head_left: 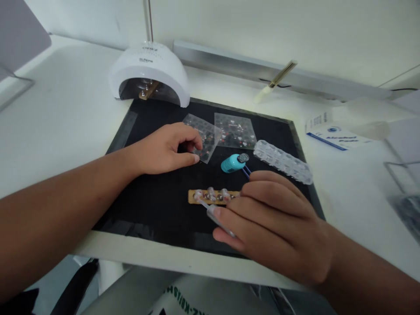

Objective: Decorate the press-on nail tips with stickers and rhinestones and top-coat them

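Note:
My right hand (275, 223) pinches the silver handle of a nail polish brush (220, 220). The brush's thin tip reaches the left end of a narrow wooden strip (190, 197), at a small clear nail tip (198, 195). Several such shiny pieces sit in a row along the strip, and my fingers hide its right end. My left hand (166, 148) rests on the black mat (157, 201) with loosely curled fingers, thumb apart, holding nothing. Its fingertips lie by a clear sticker sheet (210, 142). Between the hands a turquoise bottle (231, 163) lies tilted.
At the back left stands a white nail lamp (149, 65) with another wooden strip (149, 90) inside. A second sticker sheet (235, 130) and a clear compartment case (282, 162) lie on the mat. Further right are a pale brush (275, 82) and an alcohol pads box (337, 131).

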Demonstrator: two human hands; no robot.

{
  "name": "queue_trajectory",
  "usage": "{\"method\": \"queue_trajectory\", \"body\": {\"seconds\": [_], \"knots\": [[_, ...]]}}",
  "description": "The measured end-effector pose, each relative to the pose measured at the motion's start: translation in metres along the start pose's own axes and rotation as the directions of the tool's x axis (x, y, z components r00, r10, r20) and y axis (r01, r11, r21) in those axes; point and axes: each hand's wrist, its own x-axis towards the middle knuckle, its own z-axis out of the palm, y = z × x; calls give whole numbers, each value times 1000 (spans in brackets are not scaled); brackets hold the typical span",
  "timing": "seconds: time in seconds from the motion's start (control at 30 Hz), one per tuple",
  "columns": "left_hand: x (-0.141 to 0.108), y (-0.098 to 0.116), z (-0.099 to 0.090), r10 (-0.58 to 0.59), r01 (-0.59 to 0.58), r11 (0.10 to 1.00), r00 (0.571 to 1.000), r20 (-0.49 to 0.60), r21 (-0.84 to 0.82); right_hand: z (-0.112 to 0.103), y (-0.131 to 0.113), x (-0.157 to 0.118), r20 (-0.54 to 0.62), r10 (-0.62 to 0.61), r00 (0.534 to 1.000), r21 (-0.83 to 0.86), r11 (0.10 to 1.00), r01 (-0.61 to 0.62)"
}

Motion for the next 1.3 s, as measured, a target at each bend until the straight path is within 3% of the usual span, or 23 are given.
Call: {"method": "queue_trajectory", "body": {"seconds": [0.13, 0.4, 0.57, 0.77, 0.97, 1.13, 1.3], "knots": [[0, 0, 0, 2, -2, 1000, 1000, 8, -5, -3, 0, -2, 31, 64, 997, -19, 998, -63], [0, 0, -1, 11, -11, 1000, 1000, 0, -5, 0, 2, -1, 8, 28, 1000, 26, 999, -29], [1, 0, -1, 6, -6, 1000, 1000, 9, 0, -5, 1, -4, -15, 103, 995, -10, 995, -103], [0, -1, -1, 2, -2, 1000, 1000, 21, 9, 1, 6, -6, -65, 10, 998, 13, 1000, -9], [1, 0, -1, -8, 8, 1000, 1000, 22, -4, -4, 3, -4, -56, 79, 995, -60, 995, -83], [0, 1, -1, -4, 5, 1000, 1000, 18, -14, 0, 5, -9, 1, 19, 1000, -9, 1000, -19], [1, 1, -1, -9, 10, 1000, 1000, 17, -13, -2, 7, -9, -49, 37, 998, -54, 998, -39]]}}
